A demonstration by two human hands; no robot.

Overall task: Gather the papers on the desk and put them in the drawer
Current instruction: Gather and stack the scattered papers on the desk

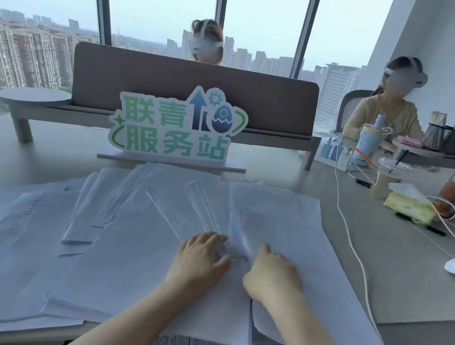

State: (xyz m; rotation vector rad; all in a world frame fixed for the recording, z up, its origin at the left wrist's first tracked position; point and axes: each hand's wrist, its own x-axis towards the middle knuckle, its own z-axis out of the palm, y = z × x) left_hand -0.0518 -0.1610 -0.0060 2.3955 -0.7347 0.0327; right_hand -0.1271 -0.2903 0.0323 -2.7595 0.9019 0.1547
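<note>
Resting on papers (148, 234): both hands.

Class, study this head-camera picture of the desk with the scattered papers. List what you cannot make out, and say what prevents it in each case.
- The drawer: nowhere in the head view.
- Print on the papers: too faint and blurred to read.
- Right hand fingertips: they lie on the sheets, but whether they pinch any is unclear.
- Left hand fingertips: blurred against fanned sheets.
- Leftmost papers: cut off by the frame edge.
- White cable: runs off the bottom edge, end unseen.
</note>
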